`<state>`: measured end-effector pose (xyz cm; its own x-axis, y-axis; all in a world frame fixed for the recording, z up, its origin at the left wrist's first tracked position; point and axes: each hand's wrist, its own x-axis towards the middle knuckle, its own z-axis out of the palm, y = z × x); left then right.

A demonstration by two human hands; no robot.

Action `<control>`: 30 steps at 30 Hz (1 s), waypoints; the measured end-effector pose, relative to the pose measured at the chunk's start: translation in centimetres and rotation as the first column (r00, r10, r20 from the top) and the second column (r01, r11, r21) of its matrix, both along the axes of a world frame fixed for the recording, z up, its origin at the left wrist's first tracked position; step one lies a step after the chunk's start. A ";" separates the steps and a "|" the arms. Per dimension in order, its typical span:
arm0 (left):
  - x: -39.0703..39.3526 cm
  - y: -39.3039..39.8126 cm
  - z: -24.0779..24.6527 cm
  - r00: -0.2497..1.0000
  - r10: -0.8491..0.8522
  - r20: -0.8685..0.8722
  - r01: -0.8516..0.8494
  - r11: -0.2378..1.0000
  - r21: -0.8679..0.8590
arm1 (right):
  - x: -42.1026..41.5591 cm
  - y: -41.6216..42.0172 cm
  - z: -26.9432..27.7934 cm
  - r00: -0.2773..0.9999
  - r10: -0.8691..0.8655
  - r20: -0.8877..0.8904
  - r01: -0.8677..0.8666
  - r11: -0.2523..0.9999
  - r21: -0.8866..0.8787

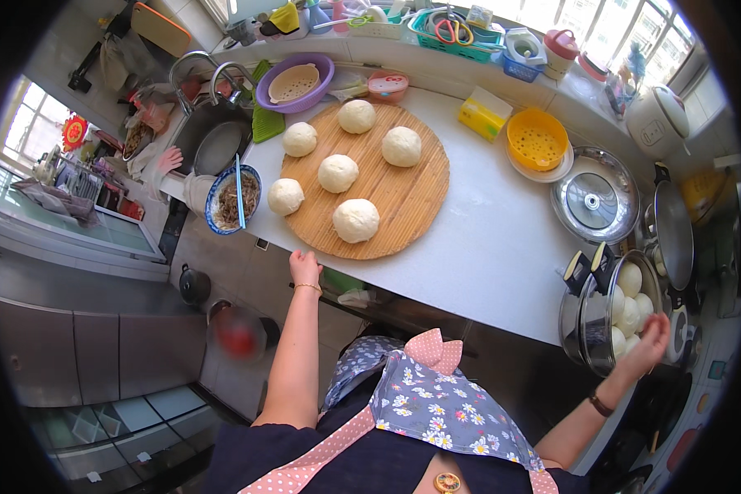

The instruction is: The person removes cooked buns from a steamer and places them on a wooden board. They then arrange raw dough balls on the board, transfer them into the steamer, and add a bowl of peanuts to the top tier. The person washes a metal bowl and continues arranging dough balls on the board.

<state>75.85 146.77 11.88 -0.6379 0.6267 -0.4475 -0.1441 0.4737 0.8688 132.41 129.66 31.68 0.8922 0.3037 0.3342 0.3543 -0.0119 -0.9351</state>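
My left hand, fingers curled, is at the counter's front edge just below the round wooden board; whether its fingertips grip anything is unclear. On the board lie several round dough balls, spaced apart. To the right, my right hand is beside the steel steamer pot, its bent fingers near the white buns inside; I cannot tell whether it touches one. Left of the board stands a blue-patterned bowl of brownish filling, with light blue chopsticks laid across it.
A steel lid and a yellow colander stand at the right back. A purple basin, a green mat and the sink are at the back left. Another person's hand shows by the sink.
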 end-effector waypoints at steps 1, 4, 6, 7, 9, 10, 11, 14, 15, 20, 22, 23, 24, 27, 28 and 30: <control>-1.0 1.6 0.0 0.999 0.045 0.005 -0.045 0.999 0.004 | -2.9 2.6 -2.7 0.967 0.244 -0.079 -0.243 0.970 0.014; -4.3 4.9 -1.1 0.961 -0.108 0.256 0.101 0.994 0.039 | -16.9 11.6 -8.9 0.648 0.561 -0.516 -0.707 0.694 -0.134; -4.2 6.1 -0.1 0.904 -0.114 0.411 0.121 0.993 0.008 | -22.8 15.7 -15.2 0.565 0.517 -0.643 -0.780 0.588 -0.213; -4.0 6.0 0.8 0.870 -0.104 0.482 0.125 0.992 -0.011 | -25.7 17.7 -16.5 0.473 0.406 -0.782 -0.784 0.599 -0.163; -4.7 5.7 1.5 0.829 -0.161 0.536 0.183 0.983 0.013 | -30.3 20.2 -17.7 0.424 0.348 -0.836 -0.809 0.561 -0.177; -5.4 5.1 0.9 0.804 -0.186 0.565 0.187 0.981 0.057 | -31.4 20.5 -17.7 0.453 0.321 -0.832 -0.782 0.592 -0.196; -5.9 4.7 0.3 0.777 -0.213 0.593 0.191 0.977 0.100 | -32.2 20.8 -17.7 0.481 0.293 -0.827 -0.751 0.624 -0.216; -5.8 3.7 1.4 0.715 -0.293 0.635 0.207 0.956 0.207 | -32.1 20.9 -18.6 0.327 0.316 -0.891 -0.725 0.688 -0.022; -5.9 3.5 1.6 0.708 -0.332 0.623 0.252 0.943 0.215 | -31.7 20.9 -18.6 0.229 0.349 -0.909 -0.717 0.692 0.085; -6.7 3.1 1.1 0.597 -0.475 0.646 0.368 0.878 0.305 | -31.6 21.0 -18.7 -0.069 0.461 -0.885 -0.580 0.703 0.412; -7.4 3.0 0.0 0.552 -0.466 0.691 0.340 0.883 0.325 | -32.0 20.7 -18.9 -0.106 0.467 -0.878 -0.565 0.698 0.440; -7.7 3.3 -1.1 0.577 -0.476 0.664 0.350 0.878 0.326 | -32.0 20.6 -19.0 -0.124 0.469 -0.874 -0.556 0.697 0.453; -7.7 4.0 -1.2 0.601 -0.487 0.634 0.360 0.873 0.329 | -32.1 20.4 -19.5 -0.121 0.482 -0.868 -0.546 0.698 0.464; -6.7 5.6 -1.5 0.722 -0.416 0.554 0.219 0.896 0.387 | -32.5 18.8 -20.4 -0.109 0.514 -0.851 -0.503 0.710 0.493; -6.7 5.7 -1.6 0.761 -0.372 0.532 0.178 0.908 0.379 | -32.5 17.8 -20.6 -0.107 0.515 -0.850 -0.484 0.720 0.497; -6.6 6.2 -1.4 0.770 -0.316 0.554 0.145 0.933 0.330 | -32.0 15.5 -21.6 -0.083 0.521 -0.849 -0.443 0.744 0.500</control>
<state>69.24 152.93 10.43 -0.1229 0.8637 -0.4887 -0.5818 0.3362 0.7406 100.44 145.17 10.12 0.0891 0.8309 -0.5492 -0.8588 -0.2152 -0.4649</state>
